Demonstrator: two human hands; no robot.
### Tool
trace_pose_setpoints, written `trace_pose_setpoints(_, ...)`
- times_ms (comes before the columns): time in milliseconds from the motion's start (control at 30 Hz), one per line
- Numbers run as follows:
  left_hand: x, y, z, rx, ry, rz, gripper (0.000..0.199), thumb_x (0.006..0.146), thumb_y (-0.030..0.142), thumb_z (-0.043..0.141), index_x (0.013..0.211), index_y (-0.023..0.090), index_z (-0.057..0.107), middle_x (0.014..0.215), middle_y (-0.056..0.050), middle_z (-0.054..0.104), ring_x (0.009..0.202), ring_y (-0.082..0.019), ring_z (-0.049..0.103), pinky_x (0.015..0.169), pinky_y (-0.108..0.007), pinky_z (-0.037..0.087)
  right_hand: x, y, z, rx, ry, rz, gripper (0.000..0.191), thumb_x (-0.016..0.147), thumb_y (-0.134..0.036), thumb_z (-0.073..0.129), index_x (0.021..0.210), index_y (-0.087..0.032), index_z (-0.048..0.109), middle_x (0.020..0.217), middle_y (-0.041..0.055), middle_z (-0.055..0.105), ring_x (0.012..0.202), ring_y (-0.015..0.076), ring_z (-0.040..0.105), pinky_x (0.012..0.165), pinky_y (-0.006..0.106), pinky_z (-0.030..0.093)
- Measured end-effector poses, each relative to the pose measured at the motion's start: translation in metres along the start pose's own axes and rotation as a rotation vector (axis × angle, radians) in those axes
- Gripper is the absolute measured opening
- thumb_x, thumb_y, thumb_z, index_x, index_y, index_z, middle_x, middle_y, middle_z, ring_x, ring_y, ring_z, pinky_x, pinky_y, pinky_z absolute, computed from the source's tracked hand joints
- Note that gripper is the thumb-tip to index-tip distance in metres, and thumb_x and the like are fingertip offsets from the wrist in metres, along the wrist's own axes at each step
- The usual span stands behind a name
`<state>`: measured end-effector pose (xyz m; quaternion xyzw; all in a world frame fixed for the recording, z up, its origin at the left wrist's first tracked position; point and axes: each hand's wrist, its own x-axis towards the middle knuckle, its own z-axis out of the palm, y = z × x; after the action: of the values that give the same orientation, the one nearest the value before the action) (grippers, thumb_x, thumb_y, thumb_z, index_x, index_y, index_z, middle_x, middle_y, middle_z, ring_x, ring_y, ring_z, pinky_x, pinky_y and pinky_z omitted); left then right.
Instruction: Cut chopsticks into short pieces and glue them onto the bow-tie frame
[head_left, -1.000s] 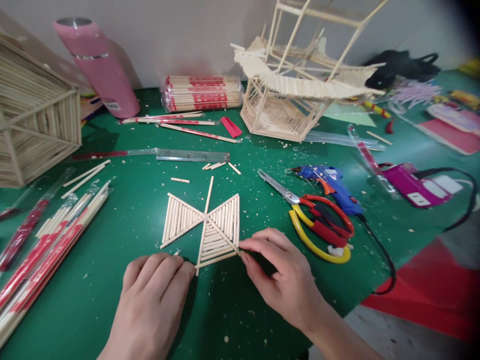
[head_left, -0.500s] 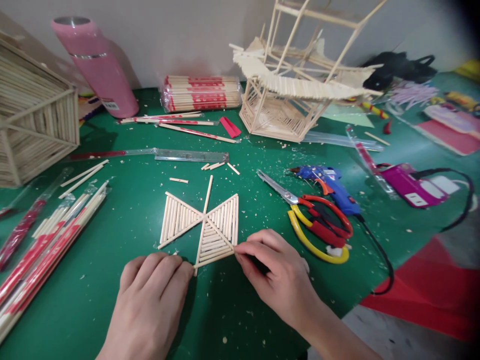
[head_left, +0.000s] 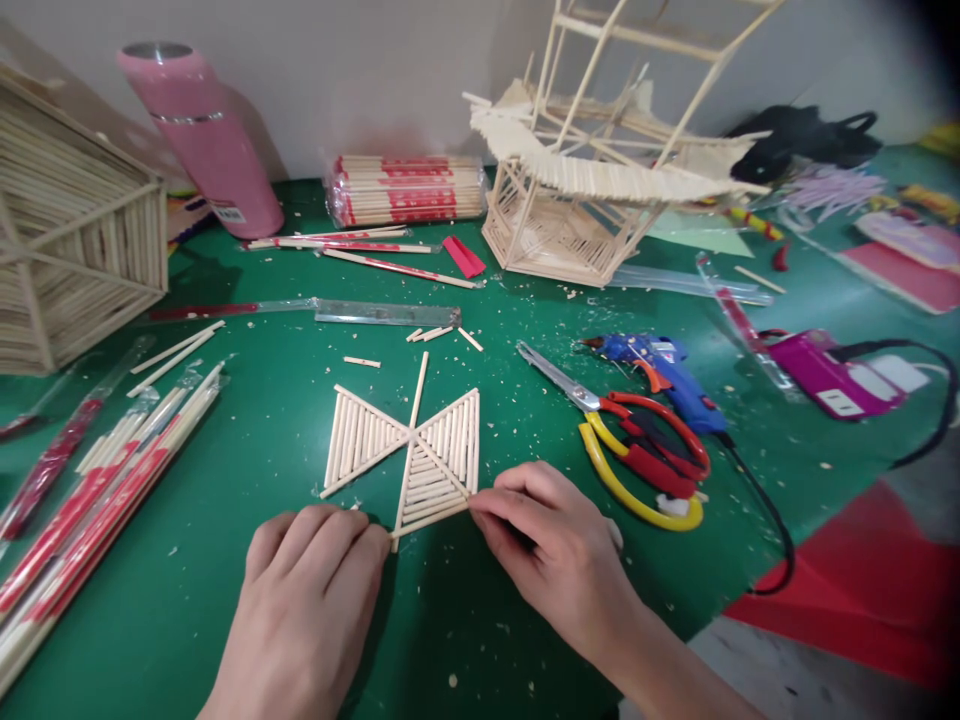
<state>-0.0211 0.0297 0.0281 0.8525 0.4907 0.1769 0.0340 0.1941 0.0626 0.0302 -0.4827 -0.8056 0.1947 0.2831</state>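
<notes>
A flat frame of wooden sticks (head_left: 436, 485) lies on the green table, three of its triangular sections filled with parallel sticks. My left hand (head_left: 315, 590) is closed at its lower left corner, fingertips curled down and partly hidden. At the lower right corner, my right hand (head_left: 551, 560) pinches the end of the frame's bottom stick between thumb and forefinger. One bare stick (head_left: 419, 390) points up from the frame's centre. Several short cut sticks (head_left: 431, 334) lie behind it.
Scissors (head_left: 630, 440) and a blue glue gun (head_left: 667, 375) lie right of the frame. Packaged sticks (head_left: 112, 500) are at left. Behind stand a pink bottle (head_left: 206, 140), a stick model (head_left: 570, 190) and a larger stick structure (head_left: 82, 230). A purple box (head_left: 832, 370) sits far right.
The view has shifted slightly, so the table items appear a little farther right. Both hands stay at the frame's lower corners, with almost no movement.
</notes>
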Motion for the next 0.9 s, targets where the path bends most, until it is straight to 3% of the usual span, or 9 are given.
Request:
trace_pose_setpoints(300, 0.0039, 0.0035, 0.0002, -0.037, 0.035, -0.048, 0.013, 0.082, 0.016, 0.051, 0.092, 0.018, 0.059, 0.084, -0.003, 0.062, 0.075, -0.016, 0.054, 0.066, -0.031, 0.038, 0.0008, -0.0001, 0.0001, -0.014, -0.002, -0.011, 0.016, 0.082, -0.013, 0.049, 0.080, -0.018, 0.065, 0.071, 0.0039, 0.056, 0.065, 0.0146, 0.052, 0.056, 0.028, 0.044)
trace_pose_setpoints(900, 0.0070, 0.0033, 0.0002, 0.012, -0.066, -0.001, 0.015, 0.084, 0.014, 0.048, 0.095, 0.019, 0.057, 0.084, -0.002, 0.060, 0.077, -0.017, 0.052, 0.070, -0.033, 0.033, -0.0003, 0.0028, 0.0013, 0.012, 0.003, -0.019, 0.015, 0.082, -0.011, 0.051, 0.082, -0.016, 0.065, 0.073, 0.0047, 0.056, 0.067, 0.0151, 0.051, 0.057, 0.029, 0.043)
